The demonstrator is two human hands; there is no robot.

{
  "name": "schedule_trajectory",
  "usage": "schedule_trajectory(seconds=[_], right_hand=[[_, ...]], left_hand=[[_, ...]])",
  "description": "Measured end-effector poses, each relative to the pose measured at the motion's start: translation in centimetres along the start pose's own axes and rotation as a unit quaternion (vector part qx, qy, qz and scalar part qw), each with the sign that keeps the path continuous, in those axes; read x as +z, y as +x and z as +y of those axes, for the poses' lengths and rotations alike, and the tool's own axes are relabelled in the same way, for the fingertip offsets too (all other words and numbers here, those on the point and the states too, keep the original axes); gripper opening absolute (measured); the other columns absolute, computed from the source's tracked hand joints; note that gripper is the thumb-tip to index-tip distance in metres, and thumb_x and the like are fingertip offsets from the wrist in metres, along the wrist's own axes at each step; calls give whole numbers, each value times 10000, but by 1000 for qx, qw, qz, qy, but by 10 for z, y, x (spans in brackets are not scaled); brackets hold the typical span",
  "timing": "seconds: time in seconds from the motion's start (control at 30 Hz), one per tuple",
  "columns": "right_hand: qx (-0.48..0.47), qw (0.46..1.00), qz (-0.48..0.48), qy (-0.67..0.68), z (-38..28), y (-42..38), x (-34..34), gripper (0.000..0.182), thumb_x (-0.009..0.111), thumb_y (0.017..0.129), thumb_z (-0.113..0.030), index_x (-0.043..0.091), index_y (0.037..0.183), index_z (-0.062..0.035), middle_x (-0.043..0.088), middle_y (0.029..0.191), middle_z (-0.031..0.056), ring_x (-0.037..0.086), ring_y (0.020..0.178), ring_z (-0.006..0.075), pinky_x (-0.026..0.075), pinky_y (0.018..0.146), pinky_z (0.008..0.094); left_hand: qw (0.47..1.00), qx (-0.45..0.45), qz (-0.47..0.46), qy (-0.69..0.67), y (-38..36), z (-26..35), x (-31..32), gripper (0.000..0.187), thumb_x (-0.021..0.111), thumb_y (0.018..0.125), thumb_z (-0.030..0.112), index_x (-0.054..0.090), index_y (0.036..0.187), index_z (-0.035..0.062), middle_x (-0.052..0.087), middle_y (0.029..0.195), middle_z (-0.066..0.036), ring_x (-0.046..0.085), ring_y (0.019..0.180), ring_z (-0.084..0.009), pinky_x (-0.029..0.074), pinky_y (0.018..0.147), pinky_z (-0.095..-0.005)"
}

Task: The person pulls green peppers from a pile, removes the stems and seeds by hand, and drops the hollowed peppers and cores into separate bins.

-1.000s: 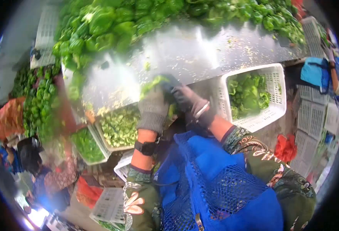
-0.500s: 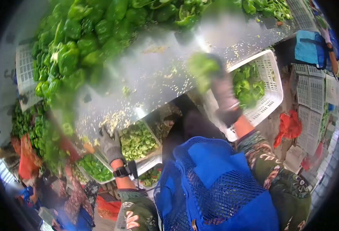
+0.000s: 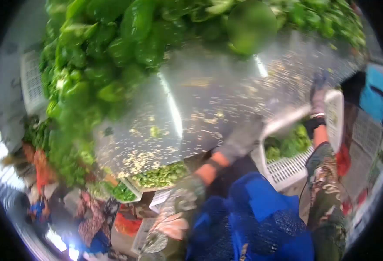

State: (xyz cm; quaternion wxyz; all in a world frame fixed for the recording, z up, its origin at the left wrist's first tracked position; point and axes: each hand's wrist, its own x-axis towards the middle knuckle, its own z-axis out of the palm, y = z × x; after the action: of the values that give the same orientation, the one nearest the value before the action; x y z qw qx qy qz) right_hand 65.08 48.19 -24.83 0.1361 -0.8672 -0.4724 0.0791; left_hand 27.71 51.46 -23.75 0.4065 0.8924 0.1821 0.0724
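Observation:
Both my hands wear grey gloves. My left hand is over the front edge of the metal table, left of a white crate of green peppers; blur smears its fingers. Farther right, my right hand reaches over the table beside the crate's far rim, its fingers also blurred. Whether either hand holds anything cannot be made out. Pale seeds are scattered across the metal surface. A large heap of green peppers covers the table's far and left side.
Below the table's front edge stand a crate of green pieces and another of peppers. People in patterned clothes are at the lower left. Stacked crates and a blue bag are at the right.
My left hand has moved right, from the table's left front corner to beside the crate. My right hand has shifted right; the pepper seen near it earlier no longer shows there.

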Motion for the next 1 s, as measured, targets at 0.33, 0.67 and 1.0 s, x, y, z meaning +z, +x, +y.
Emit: schedule_trajectory(seconds=[0.33, 0.67, 1.0], right_hand=[[-253, 963, -36, -88, -222, -31, 83, 564, 500, 847, -259, 350, 1374, -124, 259, 1442, 151, 230, 1332, 321, 160, 1096, 425], [-445, 868, -189, 117, -486, -147, 182, 585, 533, 829, -337, 363, 1351, -135, 283, 1416, 171, 221, 1324, 368, 177, 1089, 474], [-575, 673, -435, 164, -605, -292, 177, 578, 470, 865, -356, 317, 1376, -135, 226, 1449, 146, 243, 1327, 320, 215, 1081, 458]], left_hand=[[987, 2, 138, 86, 9, -54, 17, 491, 542, 778, 312, 501, 1192, 53, 412, 1308, -153, 310, 1284, -326, 132, 1085, -565], [813, -421, 295, 273, -222, -134, -111, 510, 600, 707, 338, 554, 1143, 77, 371, 1356, -160, 277, 1298, -337, 149, 1064, -567], [626, -656, 323, 270, -394, -63, -68, 548, 562, 791, 280, 424, 1270, 53, 393, 1309, -149, 310, 1258, -319, 180, 1067, -507]])
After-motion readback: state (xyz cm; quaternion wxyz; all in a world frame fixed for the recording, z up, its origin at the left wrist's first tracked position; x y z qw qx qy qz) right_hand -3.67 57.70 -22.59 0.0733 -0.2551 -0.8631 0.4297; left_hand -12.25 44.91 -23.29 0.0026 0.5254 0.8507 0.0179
